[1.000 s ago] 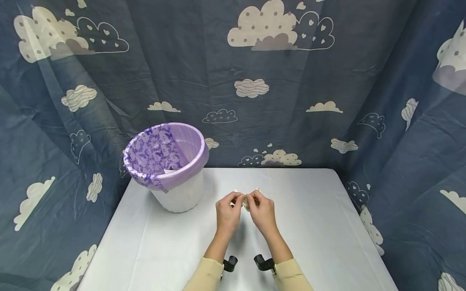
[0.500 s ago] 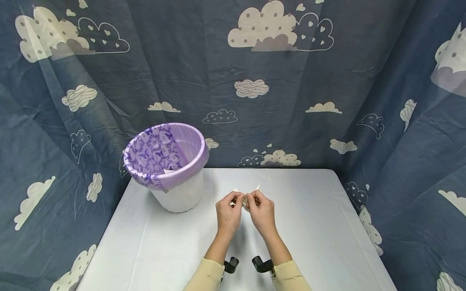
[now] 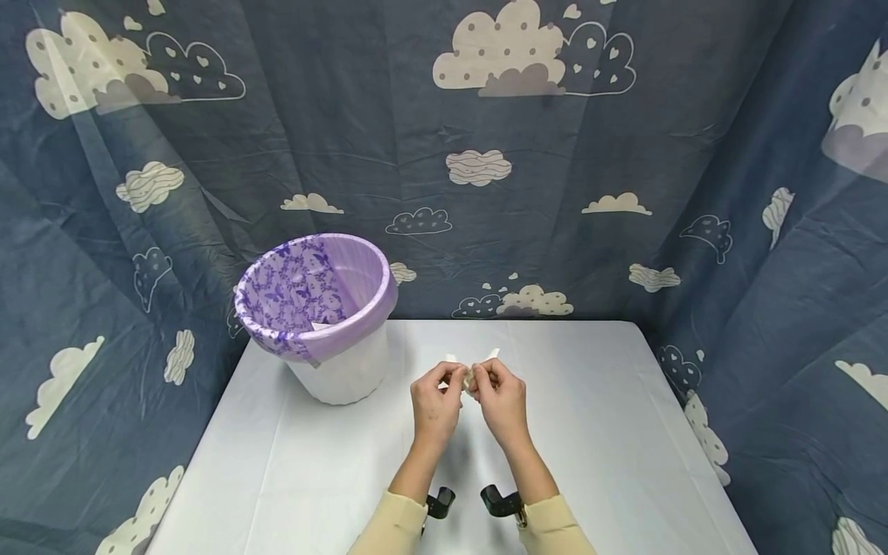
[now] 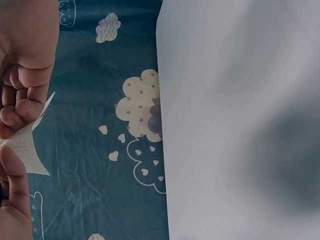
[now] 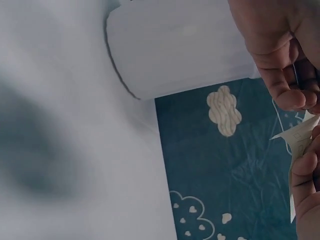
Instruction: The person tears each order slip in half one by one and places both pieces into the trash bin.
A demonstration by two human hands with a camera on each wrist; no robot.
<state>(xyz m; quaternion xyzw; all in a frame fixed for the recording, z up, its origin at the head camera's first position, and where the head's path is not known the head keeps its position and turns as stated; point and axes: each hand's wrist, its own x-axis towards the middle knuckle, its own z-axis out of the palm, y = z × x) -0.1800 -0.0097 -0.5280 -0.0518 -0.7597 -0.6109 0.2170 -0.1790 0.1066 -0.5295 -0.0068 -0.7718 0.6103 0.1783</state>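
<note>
Both hands meet over the middle of the table, fingertips almost touching. Between them is a small piece of cream paper (image 3: pixel 494 354) printed with little squares, folded or bent where the fingers pinch it. My left hand (image 3: pixel 435 405) pinches it between thumb and curled fingers, and my right hand (image 3: pixel 503 405) does the same on the other side. The paper (image 4: pixel 31 154) flares out past the fingertips in the left wrist view. The right wrist view shows the paper (image 5: pixel 296 137) with a pointed corner; fingers hide its middle, so I cannot tell whether it is torn.
A white bin (image 3: pixel 347 370) stands at the table's left, its rim (image 3: pixel 371 304) covered by a purple butterfly-print liner. A white scrap (image 3: pixel 321 326) shows inside. Dark cloud-patterned curtains (image 3: pixel 416 177) surround the white table (image 3: pixel 590 432). A black camera mount (image 3: pixel 501 501) sits at each wrist.
The paper's white ends stick up more above the fingers than before. My right hand has shifted slightly to the right and up, while the left stays almost in place.
</note>
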